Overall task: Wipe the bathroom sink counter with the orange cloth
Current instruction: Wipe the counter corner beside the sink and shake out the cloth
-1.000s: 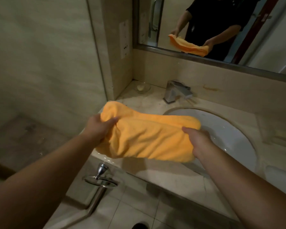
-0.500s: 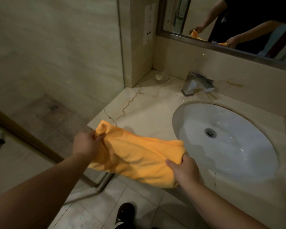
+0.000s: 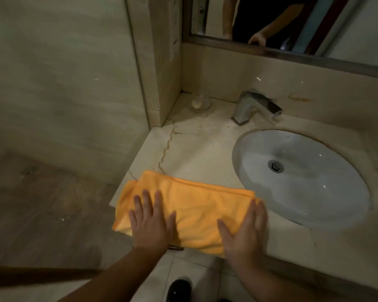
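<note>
Standing in the far left corner of the counter (image 3: 196,153), a small clear glass dish (image 3: 202,104) holds one pale rounded piece, too small to tell what it is. To the right, the white oval basin (image 3: 314,188) is sunk into the counter, with a metal drain (image 3: 276,166) in its middle. The orange cloth (image 3: 194,205) lies folded on the near left corner of the counter, just beside the basin, and its near edge hangs over the front. Both hands press flat on it: the left hand (image 3: 151,223) on its left part with fingers straight and spread, the right hand (image 3: 244,229) on its right end with fingers straight and close together. The cloth looks soft and fuzzy; the counter is smooth beige marble with a crooked brown vein. An angular chrome faucet (image 3: 253,107) stands on the far side of the basin
</note>
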Demonstrator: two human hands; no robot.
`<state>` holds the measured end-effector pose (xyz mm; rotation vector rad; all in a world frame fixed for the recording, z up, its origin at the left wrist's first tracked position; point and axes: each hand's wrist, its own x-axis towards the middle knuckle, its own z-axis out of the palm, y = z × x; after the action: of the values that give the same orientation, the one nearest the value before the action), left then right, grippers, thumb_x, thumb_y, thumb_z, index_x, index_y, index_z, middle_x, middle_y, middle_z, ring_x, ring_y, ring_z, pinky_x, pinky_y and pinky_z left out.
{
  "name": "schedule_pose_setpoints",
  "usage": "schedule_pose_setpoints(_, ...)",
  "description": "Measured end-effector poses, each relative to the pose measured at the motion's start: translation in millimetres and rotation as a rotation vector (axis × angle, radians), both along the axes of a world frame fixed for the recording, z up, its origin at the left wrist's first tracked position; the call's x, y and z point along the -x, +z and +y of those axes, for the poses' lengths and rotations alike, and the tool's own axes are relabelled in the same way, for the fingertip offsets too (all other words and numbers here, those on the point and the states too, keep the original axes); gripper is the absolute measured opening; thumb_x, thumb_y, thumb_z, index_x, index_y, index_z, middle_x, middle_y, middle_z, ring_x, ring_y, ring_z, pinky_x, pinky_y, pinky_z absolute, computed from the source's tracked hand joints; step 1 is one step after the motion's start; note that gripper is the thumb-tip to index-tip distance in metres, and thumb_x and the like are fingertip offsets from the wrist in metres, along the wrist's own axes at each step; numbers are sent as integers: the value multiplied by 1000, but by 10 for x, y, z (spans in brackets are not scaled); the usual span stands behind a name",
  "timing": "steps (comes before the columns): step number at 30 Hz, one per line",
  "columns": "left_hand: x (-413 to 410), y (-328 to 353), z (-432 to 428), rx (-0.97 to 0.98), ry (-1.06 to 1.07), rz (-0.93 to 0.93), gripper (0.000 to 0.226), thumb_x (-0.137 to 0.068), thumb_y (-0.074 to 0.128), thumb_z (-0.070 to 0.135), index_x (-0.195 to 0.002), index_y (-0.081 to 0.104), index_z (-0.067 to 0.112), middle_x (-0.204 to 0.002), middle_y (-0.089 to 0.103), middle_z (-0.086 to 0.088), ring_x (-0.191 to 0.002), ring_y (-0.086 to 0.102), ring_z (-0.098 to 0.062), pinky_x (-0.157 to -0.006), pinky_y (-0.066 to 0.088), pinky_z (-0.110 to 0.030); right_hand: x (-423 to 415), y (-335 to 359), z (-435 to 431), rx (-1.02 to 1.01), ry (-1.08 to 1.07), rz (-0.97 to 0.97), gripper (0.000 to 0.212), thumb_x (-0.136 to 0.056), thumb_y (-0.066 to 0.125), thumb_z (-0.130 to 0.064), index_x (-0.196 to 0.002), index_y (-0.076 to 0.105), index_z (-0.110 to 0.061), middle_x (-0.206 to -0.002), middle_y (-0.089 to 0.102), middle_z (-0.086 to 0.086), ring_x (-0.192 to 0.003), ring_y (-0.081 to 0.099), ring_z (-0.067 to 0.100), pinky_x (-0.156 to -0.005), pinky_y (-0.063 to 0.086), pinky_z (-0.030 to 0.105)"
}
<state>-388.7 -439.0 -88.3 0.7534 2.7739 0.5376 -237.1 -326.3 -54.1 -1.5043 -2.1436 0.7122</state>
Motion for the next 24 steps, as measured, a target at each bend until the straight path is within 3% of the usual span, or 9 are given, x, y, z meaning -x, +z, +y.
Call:
schedule_pose_setpoints(2,15,-76,9,102,-68,36,93,-76,2,76,-145,27,19,-154,21,-15,-143,12,-39,-111,5,-51,154,-48,-109,-27,197,-252,106,-66,36,-76,-149,15,-13,-157,7,19,-144,7,33,-114,11,45)
schedule_pose_setpoints(4,115,-94,80,168,-94,57,98,-72,1,77,-147,17,16,-156,11,-15,-144,3,-38,-110,-3,-47,294,-87,-92,113,260,-486,117,-54,12,-92,-149,-7,-25,-157,-19,10,-144,-15,30,-112,-9,48)
schedule_pose_setpoints(6,193,-70,171,207,-76,58,102,-71,-2,76,-147,15,10,-156,11,-17,-143,4,-39,-111,-2,-46,405,-106,-41,144,206,-591,123,-43,-10,-90,-147,-17,-25,-151,-32,5,-142,-23,29,-108,-16,50)
schedule_pose_setpoints(10,259,-102,260,215,-71,-14,97,-82,0,69,-137,36,-3,-145,37,-24,-135,30,-44,-106,14,-49,494,-145,-9,150,195,-650,130,-34,-31,-84,-145,-21,-17,-139,-39,3,-143,-21,29,-104,-17,51)
schedule_pose_setpoints(13,304,-67,319,195,-86,-47,97,-83,-1,67,-136,35,-6,-146,34,-26,-137,29,-41,-107,27,-53,533,-199,63,172,168,-618,132,-41,-30,-85,-148,-10,-10,-145,-30,3,-146,-10,28,-106,-12,47)
schedule_pose_setpoints(16,348,-7,413,186,-107,-33,99,-72,-12,63,-145,4,-2,-156,1,-19,-145,-3,-31,-116,7,-45,601,-196,108,215,180,-634,120,-65,-11,-85,-143,31,-4,-152,13,9,-140,29,30,-106,9,45)
schedule_pose_setpoints(18,388,26,476,165,-79,-38,96,-69,-17,58,-145,-6,1,-157,-10,-15,-145,-13,-27,-117,-1,-41,630,-165,165,259,221,-611,124,-59,-17,-86,-145,20,-6,-152,3,7,-144,18,28,-107,2,43)
schedule_pose_setpoints(21,432,59,585,186,-64,-28,81,-82,-9,54,-145,-10,3,-156,-14,-13,-144,-15,-25,-117,-4,-39,653,-131,283,207,265,-525,123,-46,-15,-87,-138,-21,-6,-146,-29,4,-145,-14,24,-109,-12,42)
schedule_pose_setpoints(24,498,73,702,214,-62,-26,68,-95,7,46,-145,-11,4,-156,-15,-12,-144,-17,-23,-117,-4,-39,714,-67,419,224,297,-534,117,-48,-9,-77,-139,-28,-7,-140,-39,2,-143,-23,23,-116,-7,44)
